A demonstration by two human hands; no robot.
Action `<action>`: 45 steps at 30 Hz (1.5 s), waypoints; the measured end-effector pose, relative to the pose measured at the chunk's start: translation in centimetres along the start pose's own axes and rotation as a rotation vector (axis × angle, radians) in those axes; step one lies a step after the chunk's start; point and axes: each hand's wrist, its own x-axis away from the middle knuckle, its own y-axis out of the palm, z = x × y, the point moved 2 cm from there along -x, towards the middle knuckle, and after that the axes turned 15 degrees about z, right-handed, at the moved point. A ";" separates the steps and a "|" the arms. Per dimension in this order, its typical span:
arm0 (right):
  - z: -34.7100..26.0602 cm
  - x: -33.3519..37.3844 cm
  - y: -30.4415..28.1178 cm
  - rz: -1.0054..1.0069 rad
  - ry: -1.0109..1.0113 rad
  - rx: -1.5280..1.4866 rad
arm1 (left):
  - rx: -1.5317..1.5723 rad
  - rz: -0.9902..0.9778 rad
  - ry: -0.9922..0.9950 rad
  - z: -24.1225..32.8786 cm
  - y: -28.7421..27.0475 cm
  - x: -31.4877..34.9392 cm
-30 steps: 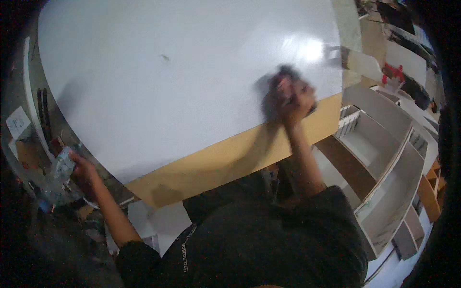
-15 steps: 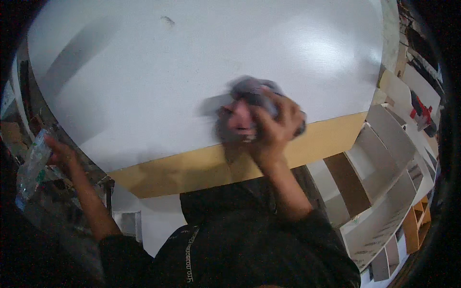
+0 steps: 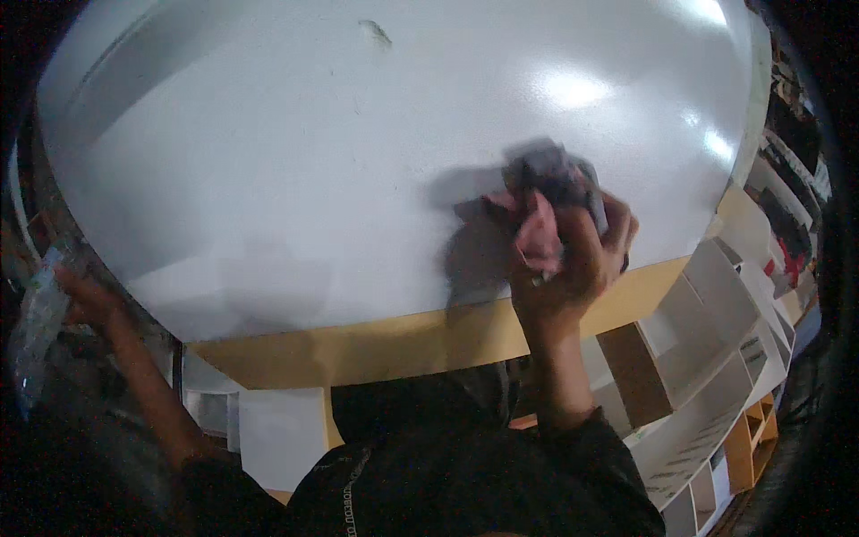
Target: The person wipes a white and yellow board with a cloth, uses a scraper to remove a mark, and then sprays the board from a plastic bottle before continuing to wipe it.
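At the far left of your view, the clear plastic container [image 3: 36, 327] is gripped near its top by your left hand [image 3: 89, 297], off the side of the white panel [image 3: 295, 170]. A dark smudge [image 3: 376, 34] marks the panel's far part. Right of centre, near the tan front edge [image 3: 403, 347], the grey and pink cloth [image 3: 540, 234] lies bunched against the surface, your right hand [image 3: 577, 255] curled around it. Further right stand pale open boxes [image 3: 707, 367].
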 end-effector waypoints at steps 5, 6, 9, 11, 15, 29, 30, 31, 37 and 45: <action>3.8 0.6 0.5 0.220 0.118 0.034 | 0.081 0.107 -0.049 3.1 2.1 3.4; 4.1 -1.2 1.8 0.333 0.167 0.027 | 0.100 0.116 -0.028 3.4 2.2 3.9; 1.8 -9.7 5.9 0.403 -0.004 -0.047 | -0.018 0.012 -0.050 2.6 -0.1 1.8; -3.7 -10.7 7.7 0.293 -0.045 -0.108 | -0.128 -0.010 -0.187 7.6 1.7 4.3; -15.6 2.5 6.9 -0.028 -0.319 -0.341 | -0.531 0.163 -0.255 16.9 7.4 8.9; -1.1 -8.9 5.0 0.122 -0.165 -0.134 | -0.461 -0.043 -0.121 11.9 3.9 8.0; 0.2 -10.7 4.5 0.095 -0.039 -0.073 | -0.380 -0.053 -0.024 9.7 3.8 6.5; 0.2 -10.3 4.5 0.097 -0.005 -0.056 | -0.342 -0.078 0.071 6.8 2.7 5.2; -3.4 -0.5 1.2 -0.062 0.075 0.015 | -0.023 0.049 -0.024 6.8 3.4 7.1; -2.9 -6.0 4.2 0.187 -0.006 -0.123 | -0.396 -0.100 0.100 3.0 -0.9 4.9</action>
